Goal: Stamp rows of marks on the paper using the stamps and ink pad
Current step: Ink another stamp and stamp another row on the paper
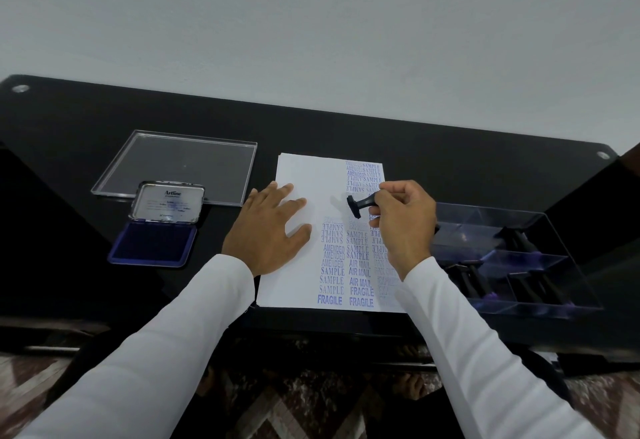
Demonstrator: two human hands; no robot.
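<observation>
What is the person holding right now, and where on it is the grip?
The right hand holds a black stamp by its handle end, its head tipped sideways above the paper. The left hand holds nothing, resting flat on the paper.

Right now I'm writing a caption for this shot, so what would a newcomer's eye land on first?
First, the white paper at the desk's centre, its right half packed with blue marks such as SAMPLE, AIR MAIL and FRAGILE. Next, the right hand holding a black stamp tilted above it, while the left hand lies flat on the sheet. To the left lies the open blue ink pad.
</observation>
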